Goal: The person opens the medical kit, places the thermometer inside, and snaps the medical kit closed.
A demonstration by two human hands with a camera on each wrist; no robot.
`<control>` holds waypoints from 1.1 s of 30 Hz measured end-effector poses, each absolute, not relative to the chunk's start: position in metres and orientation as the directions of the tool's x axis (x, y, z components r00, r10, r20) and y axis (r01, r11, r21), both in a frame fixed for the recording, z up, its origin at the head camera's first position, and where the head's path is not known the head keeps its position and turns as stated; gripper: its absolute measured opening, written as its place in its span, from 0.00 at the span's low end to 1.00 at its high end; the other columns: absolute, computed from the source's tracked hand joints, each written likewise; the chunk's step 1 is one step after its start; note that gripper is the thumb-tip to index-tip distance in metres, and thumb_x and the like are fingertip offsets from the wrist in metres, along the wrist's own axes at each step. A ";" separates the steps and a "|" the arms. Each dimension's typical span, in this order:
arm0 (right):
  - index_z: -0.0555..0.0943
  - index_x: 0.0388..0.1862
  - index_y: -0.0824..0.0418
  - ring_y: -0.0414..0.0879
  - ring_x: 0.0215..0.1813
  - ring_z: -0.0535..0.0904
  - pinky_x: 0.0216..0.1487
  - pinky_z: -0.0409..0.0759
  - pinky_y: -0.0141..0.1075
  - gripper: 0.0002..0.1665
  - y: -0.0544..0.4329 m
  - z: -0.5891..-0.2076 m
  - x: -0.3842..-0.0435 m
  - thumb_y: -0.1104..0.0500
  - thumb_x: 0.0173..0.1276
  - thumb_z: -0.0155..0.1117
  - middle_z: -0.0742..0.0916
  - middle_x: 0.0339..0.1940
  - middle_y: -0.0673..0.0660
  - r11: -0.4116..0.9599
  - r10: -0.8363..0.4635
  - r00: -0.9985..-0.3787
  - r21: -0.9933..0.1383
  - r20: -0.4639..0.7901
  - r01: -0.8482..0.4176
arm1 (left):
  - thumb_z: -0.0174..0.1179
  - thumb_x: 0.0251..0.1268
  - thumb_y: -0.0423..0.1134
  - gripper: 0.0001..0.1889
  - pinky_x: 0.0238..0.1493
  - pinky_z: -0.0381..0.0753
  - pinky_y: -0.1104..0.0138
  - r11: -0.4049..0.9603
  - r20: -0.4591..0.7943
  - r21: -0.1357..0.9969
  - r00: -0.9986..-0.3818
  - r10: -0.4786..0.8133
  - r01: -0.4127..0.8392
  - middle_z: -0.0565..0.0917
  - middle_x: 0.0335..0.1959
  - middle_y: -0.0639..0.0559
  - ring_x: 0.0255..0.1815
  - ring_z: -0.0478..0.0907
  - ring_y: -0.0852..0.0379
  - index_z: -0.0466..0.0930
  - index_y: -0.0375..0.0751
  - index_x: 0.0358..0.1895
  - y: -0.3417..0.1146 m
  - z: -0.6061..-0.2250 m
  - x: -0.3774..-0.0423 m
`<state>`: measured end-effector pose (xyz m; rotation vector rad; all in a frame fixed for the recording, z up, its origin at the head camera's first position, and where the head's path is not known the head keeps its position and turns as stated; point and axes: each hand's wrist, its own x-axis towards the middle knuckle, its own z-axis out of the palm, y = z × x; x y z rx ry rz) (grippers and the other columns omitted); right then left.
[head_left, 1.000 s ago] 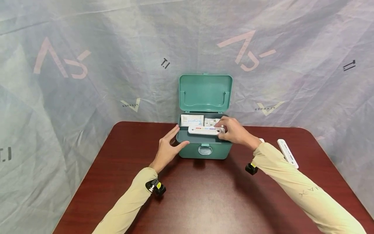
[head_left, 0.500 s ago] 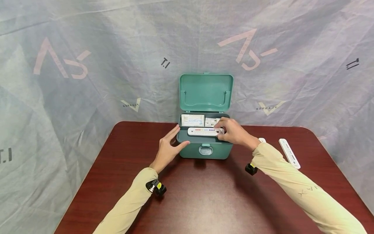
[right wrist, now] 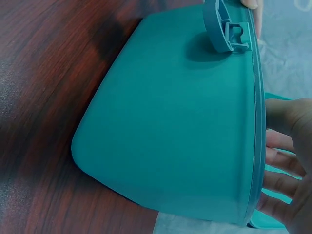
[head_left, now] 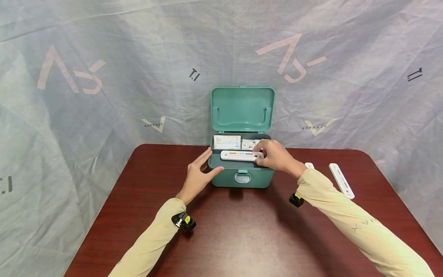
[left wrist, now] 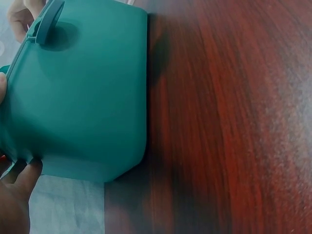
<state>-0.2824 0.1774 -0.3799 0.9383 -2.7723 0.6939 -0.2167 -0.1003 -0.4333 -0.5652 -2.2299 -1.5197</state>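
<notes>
A green lidded case [head_left: 221,180] stands at the table's far edge with its lid [head_left: 243,107] raised. My right hand [head_left: 277,156] pinches the right end of a white plastic strip [head_left: 238,155] with coloured marks, which lies lengthwise across the case's opening. In the right wrist view the fingers [right wrist: 285,165] reach over the case's rim, and the strip is hidden. My left hand [head_left: 196,179] is spread at the case's front left corner. Its fingers [left wrist: 27,180] touch the side wall, and the thumb is at the front rim.
A white carton [head_left: 227,142] printed "Surgical" and smaller white packets [head_left: 248,144] sit at the back inside the case. Another white strip [head_left: 341,181] lies on the table at right, with one more [head_left: 309,166] partly behind the right sleeve. A grey cloth [head_left: 173,84] hangs behind.
The white strip in my right hand has come down slightly and lies flatter over the case. My left hand stays at the corner.
</notes>
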 end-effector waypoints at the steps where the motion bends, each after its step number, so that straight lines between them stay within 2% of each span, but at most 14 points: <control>1: 0.85 0.40 0.62 0.45 0.29 0.75 0.30 0.73 0.38 0.13 0.177 -0.380 -0.282 0.63 0.53 0.69 0.84 0.37 0.54 0.702 -0.541 -0.797 -0.378 0.267 -0.603 | 0.71 0.53 0.36 0.35 0.57 0.73 0.52 0.337 0.521 0.781 -0.846 0.113 0.526 0.68 0.66 0.36 0.67 0.64 0.44 0.68 0.30 0.65 -0.100 -0.433 -0.217; 6: 0.86 0.36 0.62 0.48 0.30 0.77 0.31 0.74 0.39 0.10 0.177 -0.382 -0.280 0.64 0.53 0.68 0.84 0.37 0.53 0.691 -0.557 -0.776 -0.354 0.296 -0.631 | 0.71 0.52 0.34 0.35 0.57 0.73 0.52 0.345 0.523 0.777 -0.845 0.110 0.526 0.69 0.65 0.36 0.67 0.64 0.42 0.68 0.31 0.65 -0.100 -0.431 -0.215; 13: 0.87 0.30 0.61 0.47 0.33 0.78 0.35 0.76 0.41 0.05 0.176 -0.385 -0.279 0.64 0.51 0.70 0.84 0.34 0.52 0.686 -0.585 -0.738 -0.281 0.336 -0.671 | 0.71 0.53 0.37 0.35 0.58 0.73 0.54 0.338 0.508 0.790 -0.855 0.109 0.512 0.68 0.66 0.36 0.67 0.64 0.44 0.68 0.33 0.65 -0.099 -0.431 -0.213; 19: 0.86 0.25 0.59 0.46 0.31 0.79 0.32 0.76 0.39 0.02 0.175 -0.387 -0.276 0.64 0.52 0.72 0.84 0.29 0.51 0.685 -0.589 -0.725 -0.255 0.358 -0.682 | 0.71 0.53 0.36 0.35 0.58 0.73 0.54 0.344 0.513 0.785 -0.852 0.107 0.516 0.68 0.66 0.38 0.67 0.64 0.44 0.68 0.32 0.65 -0.099 -0.431 -0.214; 24: 0.85 0.22 0.59 0.44 0.30 0.80 0.31 0.77 0.39 0.03 0.174 -0.389 -0.275 0.65 0.51 0.72 0.85 0.26 0.51 0.684 -0.581 -0.714 -0.242 0.391 -0.689 | 0.71 0.53 0.36 0.35 0.58 0.73 0.51 0.338 0.524 0.780 -0.845 0.105 0.526 0.69 0.66 0.38 0.67 0.64 0.44 0.68 0.32 0.65 -0.099 -0.431 -0.214; 27: 0.86 0.23 0.61 0.44 0.29 0.81 0.30 0.78 0.39 0.02 0.173 -0.390 -0.275 0.67 0.51 0.71 0.86 0.25 0.52 0.693 -0.563 -0.721 -0.245 0.405 -0.678 | 0.71 0.53 0.36 0.35 0.57 0.72 0.49 0.331 0.521 0.786 -0.848 0.101 0.522 0.68 0.66 0.39 0.67 0.64 0.43 0.68 0.31 0.65 -0.100 -0.432 -0.214; 33: 0.87 0.23 0.61 0.44 0.27 0.80 0.27 0.78 0.38 0.02 0.171 -0.392 -0.273 0.66 0.53 0.72 0.86 0.23 0.52 0.731 -0.521 -0.758 -0.253 0.393 -0.634 | 0.71 0.53 0.37 0.35 0.57 0.73 0.51 0.333 0.525 0.782 -0.845 0.103 0.527 0.69 0.66 0.37 0.67 0.64 0.43 0.68 0.29 0.64 -0.100 -0.436 -0.216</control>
